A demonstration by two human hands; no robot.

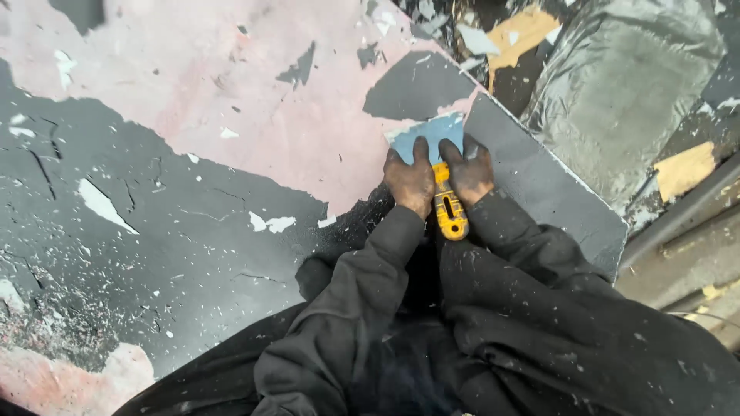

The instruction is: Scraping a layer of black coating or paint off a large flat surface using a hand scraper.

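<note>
Seen from above, a person in dark, dust-flecked sleeves leans over a large flat surface [193, 200] coated in black paint, much of it already stripped to a pale pink layer that fills the upper left and centre of the frame. Just right of centre, both hands press together on a scraper [441, 166] with a yellow handle and a wide, blue-tinted blade. The left hand [410, 181] and the right hand [470, 173], both blackened with grime, lie side by side, fingers stretched forward flat onto the back of the blade while the handle runs between the wrists; the hands bear down on the tool rather than closing tightly around it. The blade edge sits at the boundary where pink meets a remaining black patch [416, 88], close to the surface's right-hand edge [539, 169], which shows as a grey bevelled strip. White and black paint flakes [104, 204] are scattered across the left half. To the upper right, beyond the edge, lie crumpled plastic sheeting [624, 69] and bits of tan cardboard [682, 169]. The step in hand appears to be scraping the coating off near this edge; pushing on would likely call for firm, even downward pressure and a shallow blade angle, driving forward under the black patch ahead.
</note>
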